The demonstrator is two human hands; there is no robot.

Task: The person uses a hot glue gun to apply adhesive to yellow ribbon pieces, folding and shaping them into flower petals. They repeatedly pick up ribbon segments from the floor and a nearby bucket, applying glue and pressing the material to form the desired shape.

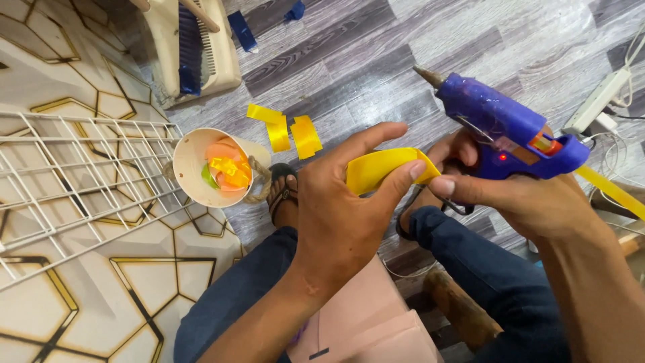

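My left hand [342, 208] pinches a folded strip of yellow paper [383, 168] between thumb and fingers. My right hand [524, 198] grips a blue hot glue gun [500, 128] with its metal nozzle pointing up and to the left, and its red light is on. The right thumb and forefinger also touch the right end of the yellow strip. A long yellow strip [615, 191] trails out to the right behind the gun.
A cream paper cup [191, 168] with orange and yellow scraps inside lies on the wooden floor, with loose yellow paper pieces [289, 131] beside it. A white wire grid [74, 175] lies left over a patterned panel. A power strip [598, 101] sits far right. My legs and sandals are below.
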